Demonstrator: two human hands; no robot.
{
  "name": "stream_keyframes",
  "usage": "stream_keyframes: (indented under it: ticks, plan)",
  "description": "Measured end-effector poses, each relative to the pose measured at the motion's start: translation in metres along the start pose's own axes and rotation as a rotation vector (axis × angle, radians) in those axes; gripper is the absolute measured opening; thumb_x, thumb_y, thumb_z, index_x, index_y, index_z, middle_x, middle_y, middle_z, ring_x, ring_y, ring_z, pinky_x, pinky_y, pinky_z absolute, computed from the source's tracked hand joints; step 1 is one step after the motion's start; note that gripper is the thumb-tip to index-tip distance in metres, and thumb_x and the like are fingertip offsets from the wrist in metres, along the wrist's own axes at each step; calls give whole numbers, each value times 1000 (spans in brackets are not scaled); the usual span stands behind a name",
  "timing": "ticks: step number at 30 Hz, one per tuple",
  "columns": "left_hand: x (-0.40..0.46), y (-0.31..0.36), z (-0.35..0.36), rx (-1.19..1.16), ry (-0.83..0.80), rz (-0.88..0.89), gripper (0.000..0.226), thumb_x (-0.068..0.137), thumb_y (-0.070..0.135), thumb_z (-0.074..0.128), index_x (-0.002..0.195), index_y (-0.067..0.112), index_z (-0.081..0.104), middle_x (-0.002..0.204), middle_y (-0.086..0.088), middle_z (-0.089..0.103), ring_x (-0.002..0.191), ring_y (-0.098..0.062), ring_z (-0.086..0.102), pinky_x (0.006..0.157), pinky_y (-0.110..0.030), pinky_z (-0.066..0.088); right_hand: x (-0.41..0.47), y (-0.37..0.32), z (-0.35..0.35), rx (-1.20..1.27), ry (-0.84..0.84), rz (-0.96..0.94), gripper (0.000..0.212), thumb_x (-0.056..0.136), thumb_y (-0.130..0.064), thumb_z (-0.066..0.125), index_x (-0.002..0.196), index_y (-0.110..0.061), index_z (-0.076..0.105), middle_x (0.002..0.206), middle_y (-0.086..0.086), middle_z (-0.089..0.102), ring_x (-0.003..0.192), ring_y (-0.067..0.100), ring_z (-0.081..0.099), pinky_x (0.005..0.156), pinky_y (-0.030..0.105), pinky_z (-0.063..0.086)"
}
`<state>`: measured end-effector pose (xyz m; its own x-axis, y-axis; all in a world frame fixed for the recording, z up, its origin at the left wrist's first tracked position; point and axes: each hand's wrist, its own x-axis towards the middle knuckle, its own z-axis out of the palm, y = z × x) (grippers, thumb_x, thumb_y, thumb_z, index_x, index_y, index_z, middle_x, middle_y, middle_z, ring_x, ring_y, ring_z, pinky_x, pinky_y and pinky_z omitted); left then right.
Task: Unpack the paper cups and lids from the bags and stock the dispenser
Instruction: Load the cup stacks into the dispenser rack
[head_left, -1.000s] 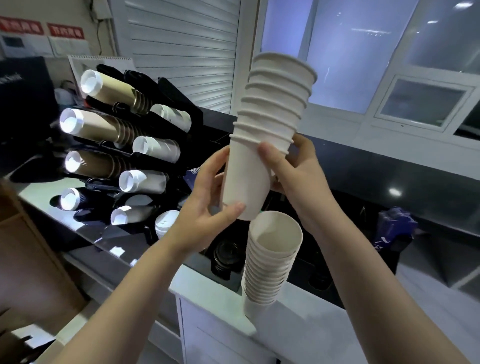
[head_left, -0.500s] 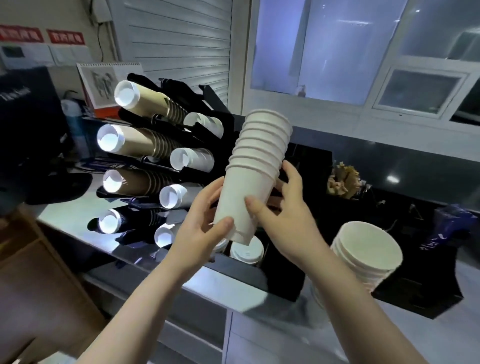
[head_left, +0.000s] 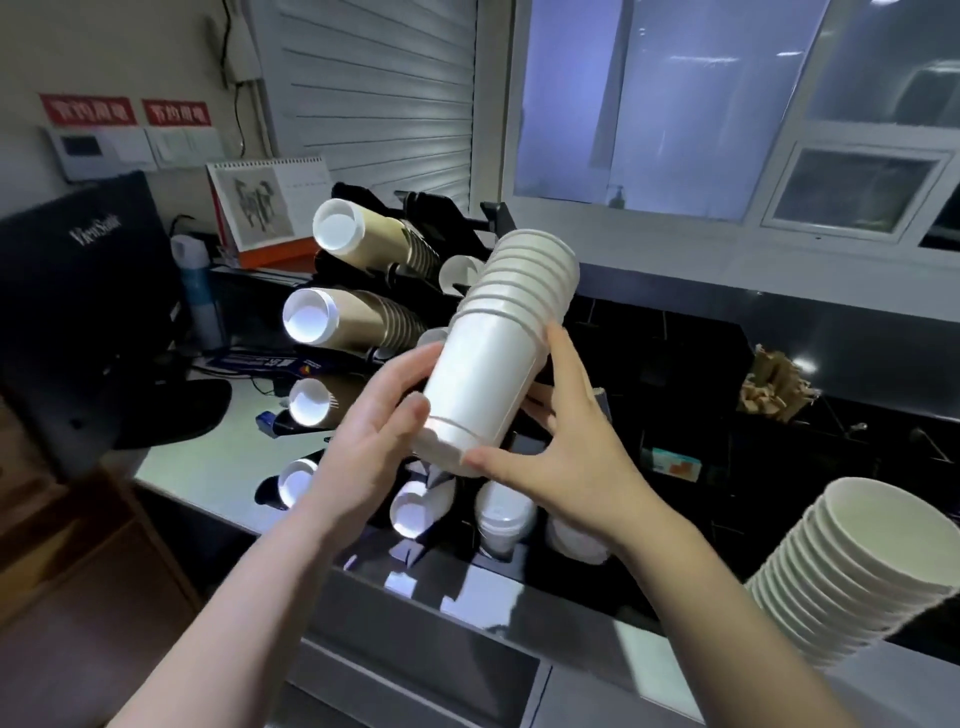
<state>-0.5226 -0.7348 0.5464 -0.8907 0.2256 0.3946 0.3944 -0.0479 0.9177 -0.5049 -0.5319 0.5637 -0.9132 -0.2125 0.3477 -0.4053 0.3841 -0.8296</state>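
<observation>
A short stack of white paper cups (head_left: 496, 358) is held tilted in mid-air, rims pointing up and to the right, just in front of the black cup dispenser (head_left: 415, 208). My left hand (head_left: 374, 441) grips the stack's lower left side near the base. My right hand (head_left: 561, 447) wraps the base and right side from below. The dispenser's slanted slots hold brown cup stacks (head_left: 363, 244) and white cup stacks (head_left: 410, 512). A taller stack of white cups (head_left: 857, 566) stands at the lower right. White lids (head_left: 504, 517) sit at the dispenser's foot.
A dark monitor (head_left: 83, 312) stands on the grey counter (head_left: 218, 462) at the left, with a desk calendar (head_left: 270, 202) behind it. A black counter with a box of wooden stirrers (head_left: 774, 389) runs along the right under the windows.
Both hands have carried the cup stack lower and tilted it further right, closer to the dispenser. My view has swung so the tall cup stack now sits at the lower right.
</observation>
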Motion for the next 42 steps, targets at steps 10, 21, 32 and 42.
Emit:
stream_keyframes:
  ticks: [10, 21, 32, 42]
  plan:
    - [72, 70, -59, 15, -145, 58, 51, 83, 44, 70, 131, 30, 60, 131, -1, 64, 118, -18, 62, 99, -35, 49, 92, -84, -22, -94, 50, -55, 59, 69, -80, 58, 116, -44, 57, 107, -23, 67, 101, -3, 64, 98, 34, 52]
    - [126, 99, -61, 127, 106, 85, 47, 89, 51, 54, 119, 16, 63, 114, -9, 71, 104, -20, 70, 92, -30, 55, 149, -124, -28, -86, 74, 105, 111, 55, -92, 46, 112, 2, 67, 97, 22, 73, 87, 32, 73, 88, 51, 57]
    - [132, 119, -67, 161, 167, 163, 35, 89, 55, 51, 101, 27, 66, 96, -6, 76, 95, -20, 73, 89, -30, 57, 171, -136, -40, -211, 23, 131, 94, 72, -92, 37, 112, -12, 66, 101, 10, 69, 79, 25, 74, 83, 37, 61]
    - [148, 103, -86, 221, 85, 84, 32, 100, 49, 48, 111, 22, 62, 109, -14, 71, 98, -20, 72, 88, -28, 56, 190, -121, -31, -239, -13, 167, 99, 73, -92, 34, 123, -10, 58, 98, 3, 64, 82, 23, 73, 83, 36, 61]
